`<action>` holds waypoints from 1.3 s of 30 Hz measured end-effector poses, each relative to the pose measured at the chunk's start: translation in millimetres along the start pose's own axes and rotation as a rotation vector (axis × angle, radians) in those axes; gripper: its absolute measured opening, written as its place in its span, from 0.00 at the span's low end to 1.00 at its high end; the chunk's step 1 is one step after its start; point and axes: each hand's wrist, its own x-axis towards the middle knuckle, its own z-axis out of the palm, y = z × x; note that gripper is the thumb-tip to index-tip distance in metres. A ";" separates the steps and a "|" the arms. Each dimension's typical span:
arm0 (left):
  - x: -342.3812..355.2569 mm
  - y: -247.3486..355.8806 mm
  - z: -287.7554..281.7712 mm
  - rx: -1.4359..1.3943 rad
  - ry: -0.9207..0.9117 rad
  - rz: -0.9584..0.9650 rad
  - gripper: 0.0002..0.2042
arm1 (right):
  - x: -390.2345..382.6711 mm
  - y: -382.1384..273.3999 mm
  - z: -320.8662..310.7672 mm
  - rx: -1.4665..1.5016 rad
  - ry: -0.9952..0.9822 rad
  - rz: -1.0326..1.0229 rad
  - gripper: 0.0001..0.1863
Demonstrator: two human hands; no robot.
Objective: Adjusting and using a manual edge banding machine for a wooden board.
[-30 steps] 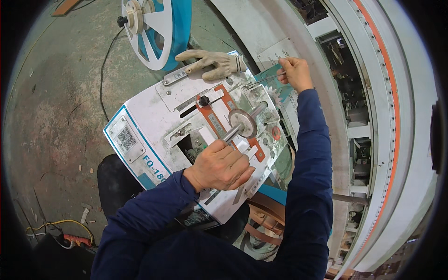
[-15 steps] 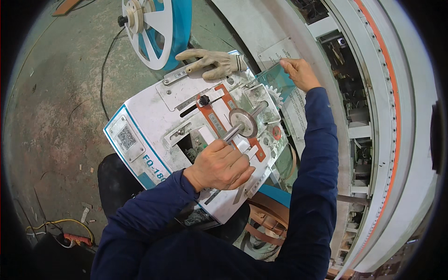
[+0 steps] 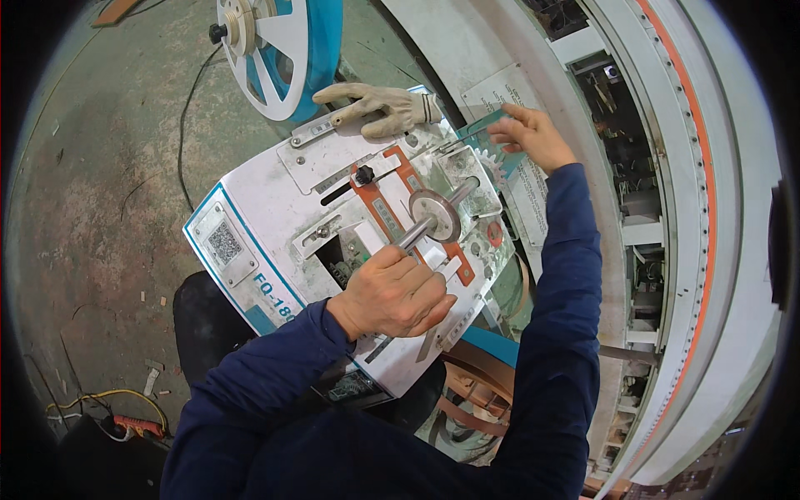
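My left hand (image 3: pixel 392 292) is closed around a metal rod (image 3: pixel 410 240) on the white tabletop machine (image 3: pixel 275 179). A round metal disc (image 3: pixel 434 217) sits on that rod, beyond my fist. At the machine's far right side my right hand (image 3: pixel 533 137) has its fingers stretched and apart, slightly blurred. It hovers by a see-through greenish plate (image 3: pixel 477 127); whether a fingertip touches the plate I cannot tell. Just below the plate is a white toothed gear (image 3: pixel 490 167). An orange bracket (image 3: pixel 387 218) with a black knob (image 3: pixel 364 175) crosses the machine's top.
A grey work glove (image 3: pixel 379 110) lies on the machine's far edge. Behind it stands a blue and white reel (image 3: pixel 283 58). A long pale machine with an orange strip (image 3: pixel 696 158) curves along the right. On the floor at lower left are a yellow cable (image 3: pixel 125 393) and a red power strip (image 3: pixel 137 427).
My right hand's fingers, pinched at the clear plate's edge before, have spread apart. The plate has tilted and looks darker. My left hand stays on the rod.
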 end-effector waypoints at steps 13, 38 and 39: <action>-1.0 -0.2 3.7 0.018 0.038 0.003 0.11 | 8.5 14.3 -17.6 -0.356 -0.127 -0.124 0.28; 0.1 0.2 2.1 -0.025 0.036 -0.001 0.06 | 14.0 51.1 35.9 -0.858 0.545 -0.572 0.07; 1.1 0.8 1.2 -0.020 0.025 0.001 0.06 | 14.2 55.3 38.5 -0.794 0.604 -0.602 0.10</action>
